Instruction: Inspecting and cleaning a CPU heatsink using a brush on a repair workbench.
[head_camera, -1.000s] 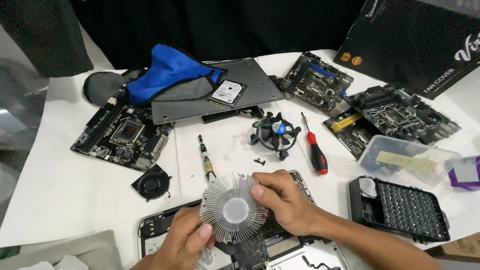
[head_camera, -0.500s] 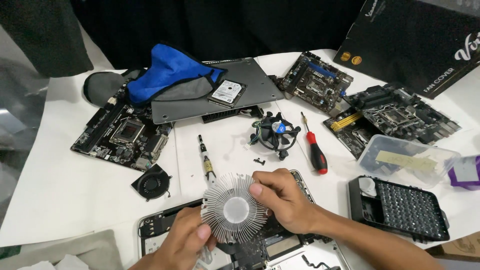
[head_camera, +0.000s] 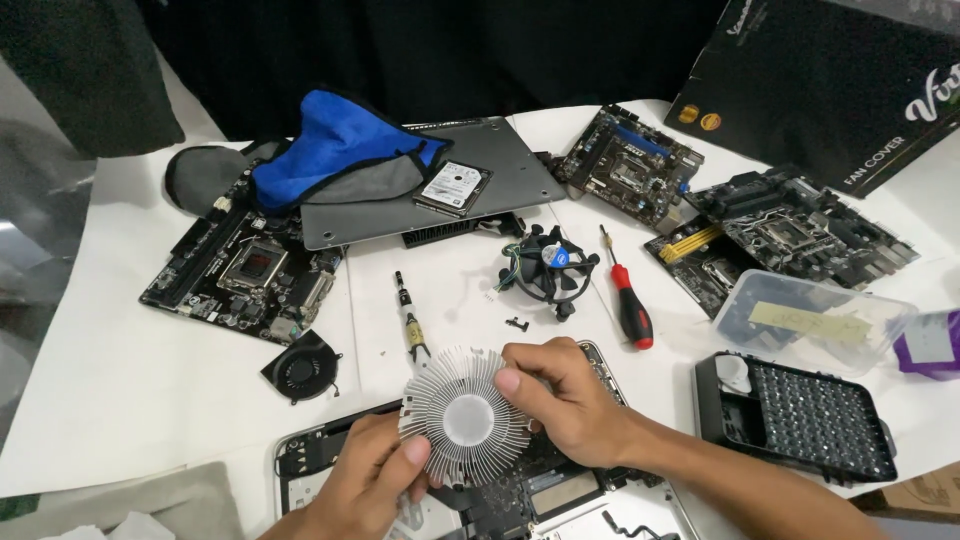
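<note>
Both my hands hold the round silver finned aluminium heatsink (head_camera: 465, 417) over the opened laptop chassis (head_camera: 560, 495) at the table's near edge. My left hand (head_camera: 368, 482) pinches its lower rim; my right hand (head_camera: 562, 400) grips the upper right rim, fingertips (head_camera: 508, 380) on the fins. I judge I'm inspecting it; turning it next needs a steady grip. Farther off lie a black cooler fan (head_camera: 548, 268) and a red-handled screwdriver (head_camera: 630, 302).
</note>
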